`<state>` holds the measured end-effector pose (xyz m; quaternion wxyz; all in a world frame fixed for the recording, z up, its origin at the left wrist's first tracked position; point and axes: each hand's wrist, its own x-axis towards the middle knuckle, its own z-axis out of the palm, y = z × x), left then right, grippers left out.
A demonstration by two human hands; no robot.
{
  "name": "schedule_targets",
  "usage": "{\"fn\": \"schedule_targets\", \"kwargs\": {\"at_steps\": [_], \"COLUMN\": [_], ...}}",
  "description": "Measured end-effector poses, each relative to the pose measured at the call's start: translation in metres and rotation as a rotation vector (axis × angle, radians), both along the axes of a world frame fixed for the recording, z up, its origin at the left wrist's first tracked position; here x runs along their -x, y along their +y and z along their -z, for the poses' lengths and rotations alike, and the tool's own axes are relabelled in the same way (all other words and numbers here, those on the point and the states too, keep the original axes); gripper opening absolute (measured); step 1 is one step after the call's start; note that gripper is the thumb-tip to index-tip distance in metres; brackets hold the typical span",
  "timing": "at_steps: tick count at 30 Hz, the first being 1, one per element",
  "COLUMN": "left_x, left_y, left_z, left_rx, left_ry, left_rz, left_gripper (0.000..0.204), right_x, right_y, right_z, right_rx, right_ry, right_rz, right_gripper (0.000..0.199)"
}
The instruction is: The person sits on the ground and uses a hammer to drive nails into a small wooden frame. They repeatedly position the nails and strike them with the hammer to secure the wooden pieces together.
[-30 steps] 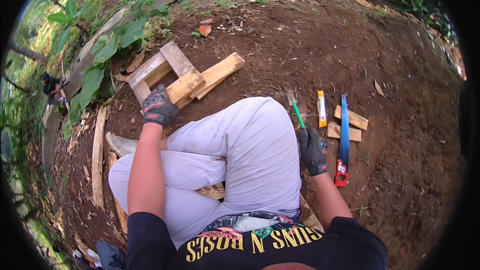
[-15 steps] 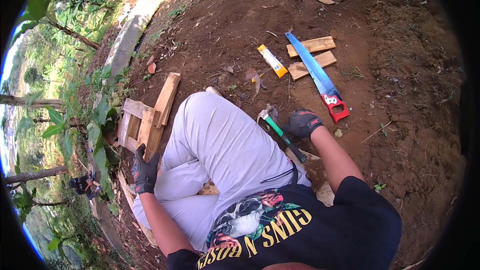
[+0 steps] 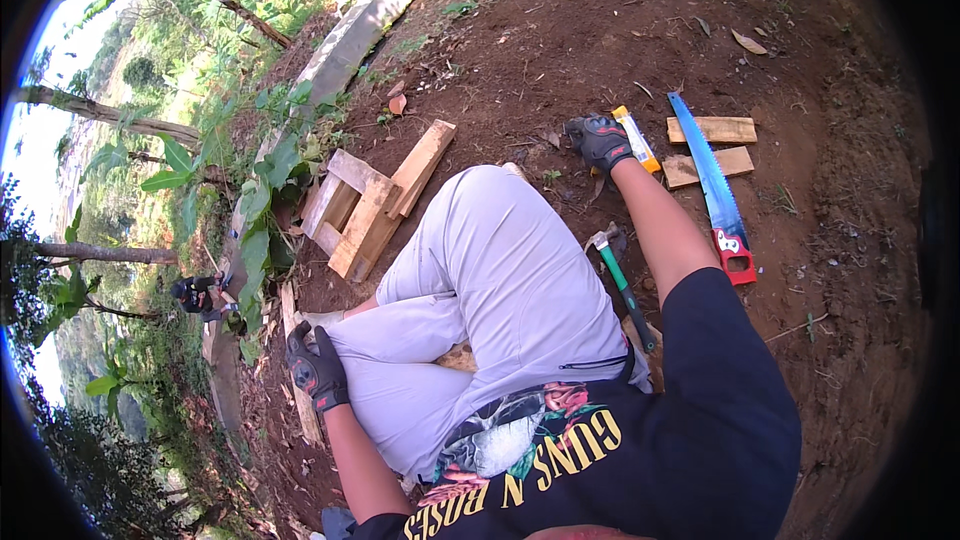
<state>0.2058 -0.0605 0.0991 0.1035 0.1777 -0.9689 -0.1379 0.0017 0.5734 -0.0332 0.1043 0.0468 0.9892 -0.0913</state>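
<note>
My left hand (image 3: 317,370), in a black and red work glove, is beside my bent leg, thumb and fingers apart with nothing in them. My right hand (image 3: 600,143), gloved alike, is stretched forward just left of a yellow and white packet (image 3: 640,140). Its fingertips are turned away, so their grip is hidden, and the wrist overlaps part of the packet. Nearer to me, a hammer (image 3: 617,278) with a green and black handle lies by my thigh. An assembled wooden frame (image 3: 368,202) of short boards stands left of my knee.
A handsaw (image 3: 708,172) with blue blade and red handle lies across two short wooden boards (image 3: 712,130) on the right. Brown soil (image 3: 560,30) surrounds me. A concrete kerb (image 3: 372,15) and plants border the left. Another person (image 3: 200,295) is farther off to the left.
My right hand has moved forward from beside the hammer to the yellow packet. My left hand has drawn back from the wooden frame toward my leg. The view has shifted left.
</note>
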Motion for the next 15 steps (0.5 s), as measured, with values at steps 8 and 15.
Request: {"fn": "schedule_targets", "kwargs": {"at_steps": [8, 15], "left_x": [0.001, 0.003], "left_y": [-0.009, -0.003], "left_z": [0.005, 0.007], "left_rx": [-0.024, -0.024], "left_ry": [-0.040, -0.066], "left_rz": [0.024, 0.003], "left_gripper": [0.032, 0.031], "right_x": [-0.001, 0.000], "right_y": [-0.010, -0.007], "right_z": [-0.003, 0.002], "right_rx": [0.120, 0.133], "right_ry": [0.007, -0.021], "right_rz": [0.039, 0.018], "right_gripper": [0.050, 0.052]}}
